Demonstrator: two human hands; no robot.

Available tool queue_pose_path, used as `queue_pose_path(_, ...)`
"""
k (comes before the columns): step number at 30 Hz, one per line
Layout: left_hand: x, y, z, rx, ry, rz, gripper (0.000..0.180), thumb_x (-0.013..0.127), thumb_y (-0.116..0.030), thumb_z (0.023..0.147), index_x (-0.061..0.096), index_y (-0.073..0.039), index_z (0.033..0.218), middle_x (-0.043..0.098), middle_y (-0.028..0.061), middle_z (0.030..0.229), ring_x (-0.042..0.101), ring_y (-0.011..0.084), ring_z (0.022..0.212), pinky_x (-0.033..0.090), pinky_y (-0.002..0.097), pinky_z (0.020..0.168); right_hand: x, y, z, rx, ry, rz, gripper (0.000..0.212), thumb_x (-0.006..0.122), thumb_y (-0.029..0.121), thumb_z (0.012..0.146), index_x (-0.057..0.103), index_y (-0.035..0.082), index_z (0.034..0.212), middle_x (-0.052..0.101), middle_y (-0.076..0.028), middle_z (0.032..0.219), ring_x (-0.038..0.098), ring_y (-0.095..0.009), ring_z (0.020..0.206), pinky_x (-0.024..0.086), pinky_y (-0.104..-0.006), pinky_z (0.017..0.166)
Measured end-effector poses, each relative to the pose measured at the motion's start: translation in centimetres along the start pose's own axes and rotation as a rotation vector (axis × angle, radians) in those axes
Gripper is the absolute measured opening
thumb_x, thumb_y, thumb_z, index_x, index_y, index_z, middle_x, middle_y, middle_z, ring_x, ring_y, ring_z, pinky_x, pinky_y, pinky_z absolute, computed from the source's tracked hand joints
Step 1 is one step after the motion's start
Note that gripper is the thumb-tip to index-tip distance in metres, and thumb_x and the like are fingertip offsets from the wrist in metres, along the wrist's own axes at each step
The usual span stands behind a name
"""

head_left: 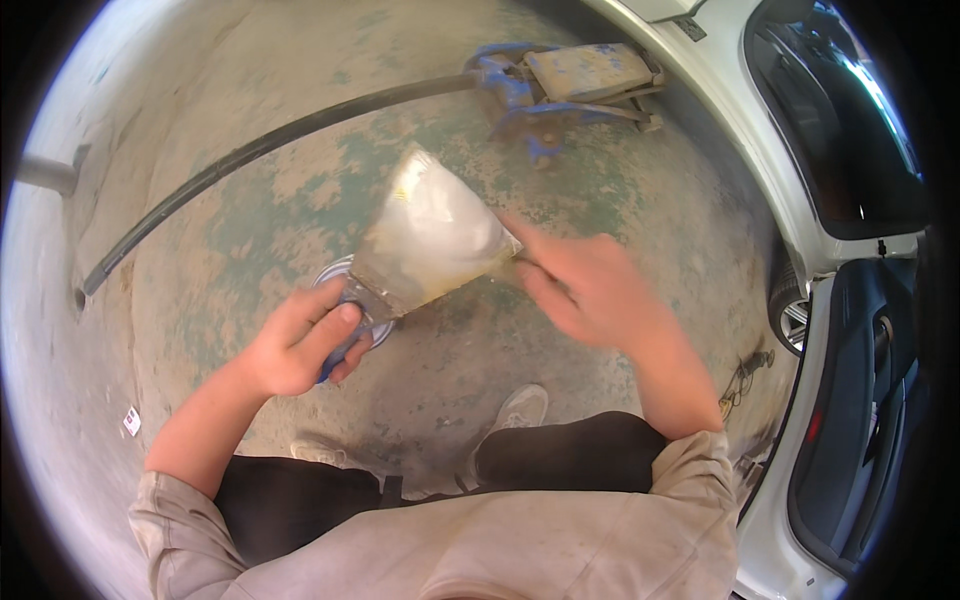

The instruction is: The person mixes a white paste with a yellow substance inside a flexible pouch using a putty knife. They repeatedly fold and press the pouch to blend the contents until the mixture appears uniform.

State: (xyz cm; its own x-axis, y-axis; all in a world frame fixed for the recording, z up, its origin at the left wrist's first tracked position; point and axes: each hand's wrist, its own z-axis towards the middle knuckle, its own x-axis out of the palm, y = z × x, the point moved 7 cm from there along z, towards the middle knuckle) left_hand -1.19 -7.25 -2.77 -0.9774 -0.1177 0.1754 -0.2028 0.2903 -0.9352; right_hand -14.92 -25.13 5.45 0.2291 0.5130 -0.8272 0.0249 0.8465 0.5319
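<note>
My left hand (295,340) is closed round the blue handle of a wide putty knife (390,255), thumb on top. A pale, glossy paste covers much of its broad blade, with yellowish smears along the edges. My right hand (590,290) is at the blade's right corner, index finger stretched along it and the other fingers curled. This hand is slightly blurred, and what it pinches is hidden. Behind the left hand and the handle shows part of a round thing with a white and blue rim (335,268); whether it stands on the floor cannot be told.
A blue floor jack (570,85) lies ahead, its long dark handle (270,145) reaching left across the worn concrete floor (240,230). A white car with an open door (850,400) stands at right, a cable (745,378) on the floor near it. My shoes (520,408) are below.
</note>
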Motion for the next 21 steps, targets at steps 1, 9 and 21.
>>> queue_pose_path(1,0.2,-0.1,0.2,0.023,0.006,-0.07,0.035,0.04,-0.032,0.106,0.054,-0.001,0.107,0.054,0.0036,0.069,0.051,0.01,0.053,0.04,0.0249,0.05,0.7,-0.7,-0.5,-0.008,0.014,-0.025,0.051,0.064,0.003,0.084,0.055,0.005,0.134,0.058,-0.012,0.064,0.059,-0.028,0.054,0.045,-0.0382,0.05)
queue_pose_path(9,0.6,1.4,0.8,-0.059,0.136,-0.092,0.041,0.045,-0.04,0.104,0.053,-0.001,0.113,0.055,0.006,0.069,0.05,0.0122,0.052,0.039,0.0253,0.048,-2.1,-2.5,-1.4,0.276,-0.729,0.668,0.027,0.064,0.009,0.09,0.06,-0.003,0.114,0.063,-0.012,0.067,0.062,-0.02,0.054,0.046,-0.0347,0.053)
queue_pose_path(21,-1.0,0.0,0.5,0.022,-0.07,-0.208,0.038,0.042,-0.038,0.105,0.053,-0.002,0.111,0.054,0.0055,0.069,0.049,0.0116,0.053,0.039,0.0248,0.05,0.3,0.2,-0.5,-0.077,0.006,0.096,0.041,0.063,0.006,0.087,0.06,0.0,0.127,0.059,-0.014,0.067,0.058,-0.026,0.051,0.048,-0.0328,0.05)
